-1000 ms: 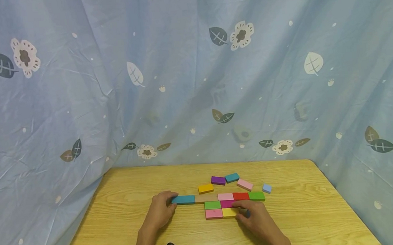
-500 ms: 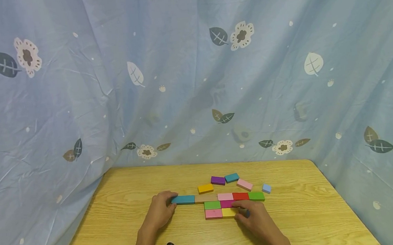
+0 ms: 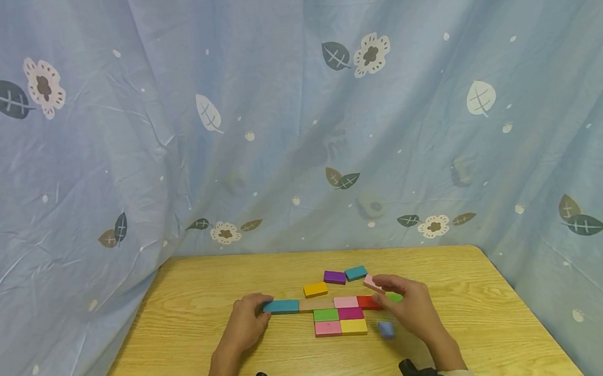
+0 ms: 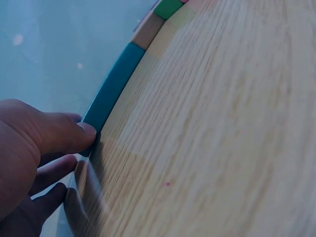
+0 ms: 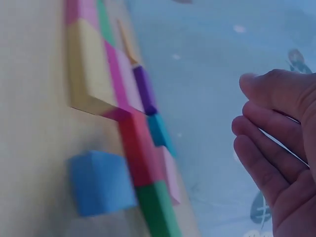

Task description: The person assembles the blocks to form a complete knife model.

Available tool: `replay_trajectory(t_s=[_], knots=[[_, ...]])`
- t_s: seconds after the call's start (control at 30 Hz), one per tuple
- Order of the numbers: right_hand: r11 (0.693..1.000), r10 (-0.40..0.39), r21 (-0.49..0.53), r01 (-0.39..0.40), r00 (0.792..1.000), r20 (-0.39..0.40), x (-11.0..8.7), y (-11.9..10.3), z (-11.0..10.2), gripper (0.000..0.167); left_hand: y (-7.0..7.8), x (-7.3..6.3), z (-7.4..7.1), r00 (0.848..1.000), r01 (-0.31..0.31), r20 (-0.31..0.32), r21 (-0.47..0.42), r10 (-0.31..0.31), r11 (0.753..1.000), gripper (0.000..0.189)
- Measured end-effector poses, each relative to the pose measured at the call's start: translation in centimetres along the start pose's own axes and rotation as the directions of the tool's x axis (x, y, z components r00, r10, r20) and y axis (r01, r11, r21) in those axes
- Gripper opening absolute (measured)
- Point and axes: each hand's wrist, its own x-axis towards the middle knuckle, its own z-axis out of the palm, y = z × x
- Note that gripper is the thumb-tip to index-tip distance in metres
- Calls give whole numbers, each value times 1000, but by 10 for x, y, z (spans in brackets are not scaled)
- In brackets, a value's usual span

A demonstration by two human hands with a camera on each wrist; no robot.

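At the left end of a row of blocks, my left hand pinches the end of a long teal-blue block between thumb and fingers. A plain wooden block, a pink block, a red block and a green block continue the line or adjoin it. My right hand hovers over the row's right end with nothing in its parted fingers. Below it on the table is a small blue block, apart from the yellow block. A magenta block adjoins the yellow one.
Behind the row lie an orange-yellow block, a purple block, a teal block and a loose pink block. The wooden table ends at a blue patterned curtain.
My right hand has let go of the small blue block and moved back and to the right, over the row's right end. My left hand stays on the teal-blue block.
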Motion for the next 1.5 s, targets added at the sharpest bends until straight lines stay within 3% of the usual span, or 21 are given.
replay_trajectory(t_s=[0.23, 0.67, 1.13, 1.5], knots=[[994, 110, 33, -109, 993, -39, 14, 18, -10, 33, 1, -1, -1, 1000, -2, 1, -15, 3, 1000, 32], [970, 228, 91, -227, 974, -3, 21, 55, -3, 36, 2, -2, -2, 1000, -22, -9, -13, 22, 1000, 33], [953, 298, 37, -300, 954, 41, 28, 66, 3, 34, 2, -2, -1, 1000, -20, -5, -19, 20, 1000, 33], [955, 293, -71, -288, 952, 88, 32, 66, 6, 36, 2, -1, -2, 1000, -3, 3, -13, 3, 1000, 33]])
